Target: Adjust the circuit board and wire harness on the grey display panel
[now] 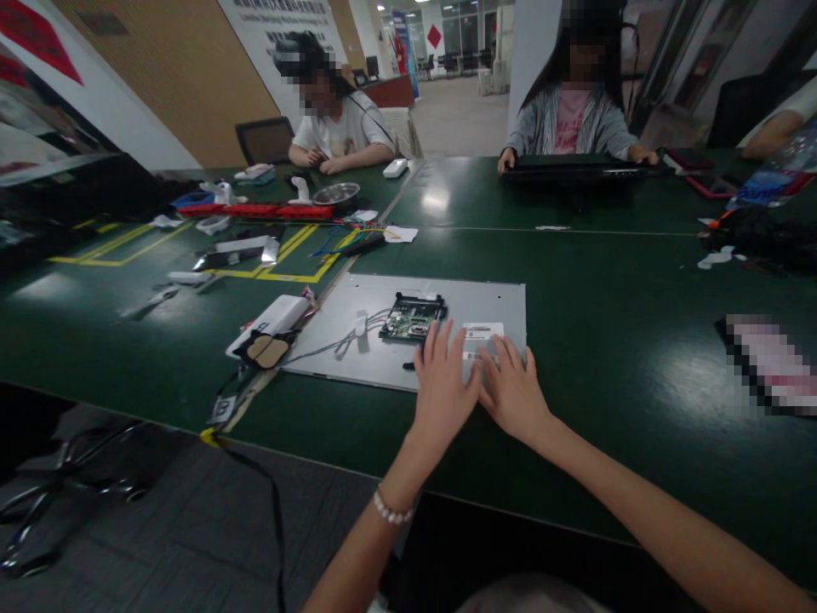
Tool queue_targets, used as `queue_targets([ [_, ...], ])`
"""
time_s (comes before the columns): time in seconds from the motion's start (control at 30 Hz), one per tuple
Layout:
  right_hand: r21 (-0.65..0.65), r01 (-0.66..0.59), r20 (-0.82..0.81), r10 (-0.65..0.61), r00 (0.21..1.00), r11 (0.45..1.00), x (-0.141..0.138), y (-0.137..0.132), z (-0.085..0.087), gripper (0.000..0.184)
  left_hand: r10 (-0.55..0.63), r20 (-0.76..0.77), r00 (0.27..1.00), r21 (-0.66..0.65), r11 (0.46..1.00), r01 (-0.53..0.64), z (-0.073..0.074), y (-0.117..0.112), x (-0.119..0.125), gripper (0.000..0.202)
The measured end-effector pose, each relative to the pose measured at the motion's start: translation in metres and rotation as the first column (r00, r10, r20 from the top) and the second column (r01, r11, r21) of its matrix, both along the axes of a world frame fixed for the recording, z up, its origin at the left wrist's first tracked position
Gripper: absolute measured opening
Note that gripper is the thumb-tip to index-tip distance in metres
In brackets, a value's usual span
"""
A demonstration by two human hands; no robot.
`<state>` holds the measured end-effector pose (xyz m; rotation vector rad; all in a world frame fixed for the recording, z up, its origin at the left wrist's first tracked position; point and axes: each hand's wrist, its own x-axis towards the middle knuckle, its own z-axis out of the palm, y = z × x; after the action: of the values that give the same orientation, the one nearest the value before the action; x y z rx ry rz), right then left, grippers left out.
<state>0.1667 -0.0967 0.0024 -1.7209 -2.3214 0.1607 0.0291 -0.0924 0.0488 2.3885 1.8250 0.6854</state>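
Observation:
A flat grey metal panel (pixel 376 362) lies on the green table in front of me. On it sits a green circuit board (pixel 408 319) with a black frame along its far side, and thin grey cables (pixel 351 336) run from it to the left. My left hand (pixel 443 375), with a beaded bracelet at the wrist, is spread over the panel's near edge, just right of the board. Beside it my right hand (pixel 514 383) is spread near a white label (pixel 483 330) on the panel. The thumbs nearly meet. Neither hand holds anything visible; whether the fingertips touch the panel I cannot tell.
Left of the panel lies a white power bank (pixel 274 328) with a black cable. Farther off are a silver bracket (pixel 239 253), coloured wires (pixel 357 238) and a metal bowl (pixel 336 196). A phone (pixel 769 362) lies right. Across the table, one person grips a black screen (pixel 578 169).

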Motion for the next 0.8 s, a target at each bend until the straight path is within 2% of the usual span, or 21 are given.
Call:
queue_targets([
  [0.1, -0.008, 0.007, -0.030, -0.007, 1.000, 1.000, -0.001, 0.001, 0.003, 0.059, 0.115, -0.185, 0.976, -0.039, 0.991, -0.124, -0.002, 0.040, -0.028, 0.051],
  [0.23, -0.029, -0.010, -0.040, 0.009, 0.999, 1.000, 0.000, 0.002, 0.004, 0.060, 0.089, -0.296, 0.951, -0.135, 0.982, -0.134, -0.009, 0.074, -0.054, 0.042],
  [0.37, -0.040, -0.013, -0.046, 0.011, 0.999, 0.999, 0.001, 0.003, 0.003, 0.061, 0.075, -0.314, 0.946, -0.165, 0.977, -0.133, -0.011, 0.104, -0.068, 0.039],
  [0.6, -0.059, -0.015, -0.058, 0.011, 0.998, 0.998, 0.002, 0.003, 0.005, 0.061, 0.174, -0.307, 0.936, -0.125, 0.967, -0.221, -0.015, 0.162, -0.088, 0.038],
  [0.7, -0.076, -0.013, -0.061, 0.008, 0.998, 0.997, 0.001, 0.003, 0.008, 0.061, 0.207, -0.298, 0.932, -0.104, 0.963, -0.248, -0.022, 0.174, -0.092, 0.035],
  [0.8, -0.090, -0.013, -0.062, 0.007, 0.998, 0.996, 0.001, 0.004, 0.009, 0.062, 0.206, -0.283, 0.937, -0.074, 0.969, -0.235, -0.028, 0.176, -0.094, 0.036],
])
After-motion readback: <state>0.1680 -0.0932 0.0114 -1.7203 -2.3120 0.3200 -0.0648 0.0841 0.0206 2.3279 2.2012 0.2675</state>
